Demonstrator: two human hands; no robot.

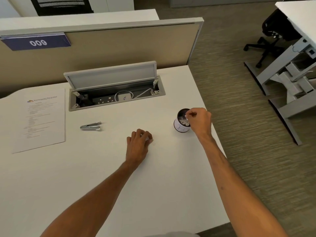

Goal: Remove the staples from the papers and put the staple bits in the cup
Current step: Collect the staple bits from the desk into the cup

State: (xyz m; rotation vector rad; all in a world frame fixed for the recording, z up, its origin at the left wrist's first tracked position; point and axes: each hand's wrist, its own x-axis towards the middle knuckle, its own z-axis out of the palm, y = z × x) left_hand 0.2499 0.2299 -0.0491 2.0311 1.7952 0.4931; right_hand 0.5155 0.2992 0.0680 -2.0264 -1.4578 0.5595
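A small dark cup [181,127] with a white label stands near the desk's right edge, with pale bits inside. My right hand [200,121] is over its rim, thumb and forefinger pinched on a tiny white bit. On the desk to the cup's left, my left hand [139,144] rests with its fingers curled; something small and pale shows at the fingertips, too small to name. A metal staple remover [90,126] lies further left. At the far left lies a printed paper stack [42,118].
An open cable tray [116,96] with its lid raised sits in the desk behind the work area. A partition [119,41] bounds the desk's far side. The desk's right edge runs just past the cup. An office chair [271,38] stands on the carpet to the right.
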